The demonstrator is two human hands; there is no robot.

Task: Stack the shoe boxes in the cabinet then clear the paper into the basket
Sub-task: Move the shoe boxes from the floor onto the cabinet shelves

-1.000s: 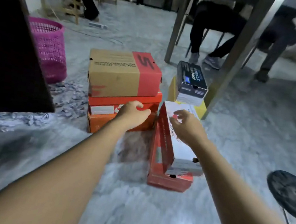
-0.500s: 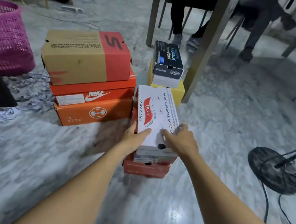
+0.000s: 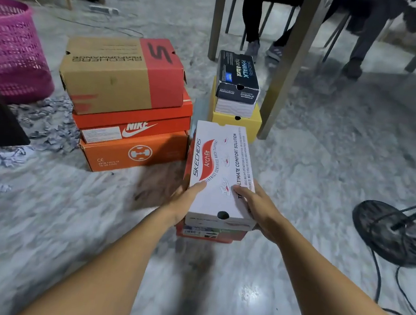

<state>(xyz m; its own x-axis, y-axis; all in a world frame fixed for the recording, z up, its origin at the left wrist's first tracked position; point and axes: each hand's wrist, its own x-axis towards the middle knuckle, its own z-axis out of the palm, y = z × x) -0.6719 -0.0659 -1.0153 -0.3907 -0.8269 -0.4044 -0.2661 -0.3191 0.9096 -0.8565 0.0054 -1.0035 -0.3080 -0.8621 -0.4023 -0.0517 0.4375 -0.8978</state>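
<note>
both bare forearms reach forward from the lower corners and converge. the left hand [image 3: 184, 203] clasps the left side of a box [image 3: 224, 157], thumb laid flat on the lid, while the right hand [image 3: 260, 212] mirrors it on the right side, its fingers hidden over the edge.

Your two bare arms, seen from above.
Your left hand [image 3: 184, 201] and right hand [image 3: 260, 212] are bare; both forearms are bare, smooth and slim down to the lower edge of view.
</note>
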